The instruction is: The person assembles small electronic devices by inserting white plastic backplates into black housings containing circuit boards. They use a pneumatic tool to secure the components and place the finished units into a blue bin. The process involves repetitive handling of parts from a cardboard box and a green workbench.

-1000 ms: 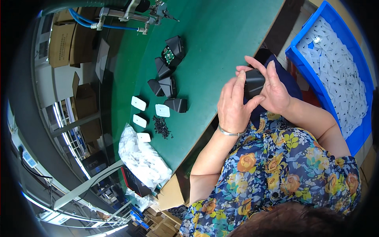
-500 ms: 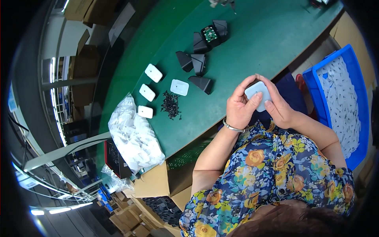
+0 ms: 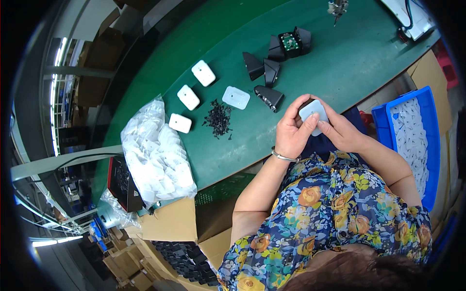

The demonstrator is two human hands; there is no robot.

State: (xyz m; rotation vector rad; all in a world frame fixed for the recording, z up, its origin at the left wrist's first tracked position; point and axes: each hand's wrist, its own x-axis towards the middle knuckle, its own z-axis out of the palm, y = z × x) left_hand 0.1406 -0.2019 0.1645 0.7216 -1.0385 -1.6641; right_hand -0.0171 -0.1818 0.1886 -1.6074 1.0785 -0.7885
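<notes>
Both my hands are closed around a white rounded-rectangular cover (image 3: 310, 109), held just off the table's near edge. A dark edge shows behind the cover; most of what lies under it is hidden by my fingers. My left hand (image 3: 292, 130) wraps its left side, with the thumb pressed on the white face. On the other side my right hand (image 3: 342, 133) grips it, thumb tip at the lower edge. Nearest on the table is a black wedge-shaped housing (image 3: 269, 98). Left of that lies a pale flat cover (image 3: 236, 97), beside a pile of small black screw-like pieces (image 3: 218, 120).
Three white-topped pieces, one of them a white block (image 3: 188, 97), stand at the left. A clear bag (image 3: 158, 157) of white parts is nearby. Farther back sit more black housings (image 3: 272, 72) and a green circuit board (image 3: 291, 43). A blue bin (image 3: 433, 160) stands at right.
The whole view has shifted, so the table's things appear farther right and the bin lower. My hands keep the same two-handed hold on the white cover, with little finger movement.
</notes>
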